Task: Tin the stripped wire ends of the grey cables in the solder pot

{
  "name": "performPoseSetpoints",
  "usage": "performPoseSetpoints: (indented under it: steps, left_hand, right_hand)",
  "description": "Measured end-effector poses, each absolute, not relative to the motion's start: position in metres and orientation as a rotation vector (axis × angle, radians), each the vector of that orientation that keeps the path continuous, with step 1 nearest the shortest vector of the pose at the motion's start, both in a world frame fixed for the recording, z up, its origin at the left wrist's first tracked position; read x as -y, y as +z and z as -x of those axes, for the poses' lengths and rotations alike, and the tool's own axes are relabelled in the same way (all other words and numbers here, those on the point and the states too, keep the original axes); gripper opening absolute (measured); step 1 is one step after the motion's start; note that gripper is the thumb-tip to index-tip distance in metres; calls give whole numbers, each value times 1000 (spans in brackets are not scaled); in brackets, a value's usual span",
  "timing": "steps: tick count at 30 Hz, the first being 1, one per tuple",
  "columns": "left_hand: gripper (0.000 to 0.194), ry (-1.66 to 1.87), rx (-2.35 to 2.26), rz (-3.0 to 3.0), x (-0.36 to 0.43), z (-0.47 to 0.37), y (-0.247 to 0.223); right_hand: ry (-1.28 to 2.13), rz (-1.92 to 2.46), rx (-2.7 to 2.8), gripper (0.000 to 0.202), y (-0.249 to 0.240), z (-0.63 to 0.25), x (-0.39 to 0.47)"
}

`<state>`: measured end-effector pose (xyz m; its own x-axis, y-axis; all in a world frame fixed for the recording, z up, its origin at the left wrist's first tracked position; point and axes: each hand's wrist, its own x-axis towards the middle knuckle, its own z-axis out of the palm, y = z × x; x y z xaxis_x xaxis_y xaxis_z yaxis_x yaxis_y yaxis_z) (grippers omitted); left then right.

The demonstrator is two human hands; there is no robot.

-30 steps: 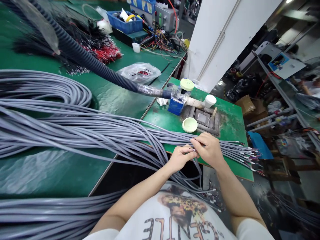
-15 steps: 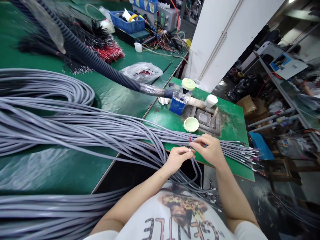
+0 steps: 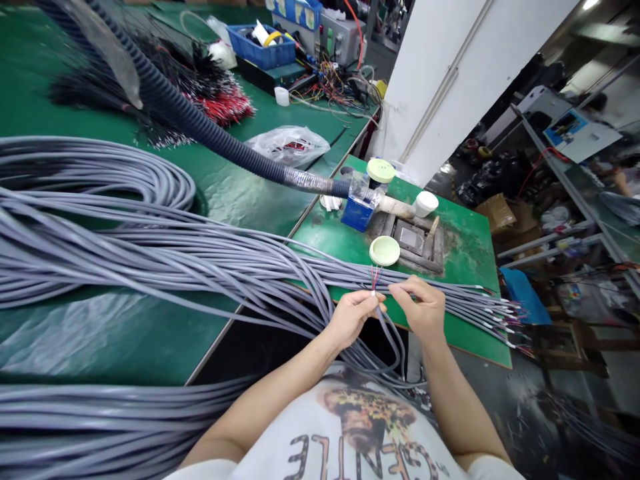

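Note:
My left hand [image 3: 356, 312] pinches a grey cable [image 3: 387, 330] just below its stripped end. Thin coloured wires [image 3: 375, 277], red and blue among them, fan upward from a white band above my left fingertips. To the right of them, my right hand [image 3: 421, 301] is closed in a pinch, a small gap away from the wires. Whether something small sits between its fingertips I cannot make out. Behind both hands a bundle of grey cables [image 3: 345, 270] runs across the green board, and its stripped ends [image 3: 510, 312] lie at the right edge.
A pale round dish [image 3: 385, 251], a stained metal-framed plate [image 3: 413, 239] and a blue box [image 3: 357, 212] on a ribbed hose [image 3: 215, 140] stand beyond the cables. Coiled grey cables [image 3: 165, 180] cover the left table. A white pillar [image 3: 425, 80] rises behind.
My right hand has drawn back to the right, off the wires. The wires now stand spread and in plain sight above my left fingers, which still hold the cable.

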<state>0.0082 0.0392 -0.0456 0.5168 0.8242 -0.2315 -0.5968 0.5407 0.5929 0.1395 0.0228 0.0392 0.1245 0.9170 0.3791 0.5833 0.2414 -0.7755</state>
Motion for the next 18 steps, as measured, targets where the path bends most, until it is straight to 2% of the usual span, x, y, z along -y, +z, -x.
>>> performPoseSetpoints:
  steps: [8,18]
  left_hand:
    - [29,850,-402,-359,-43,-9,-48]
    - [32,840,-350,-266,-50,-10,-43]
  right_hand:
    - [368,1385,1704,9,36,-153,-16]
    - [255,1169,2185,40,31,-164,-12]
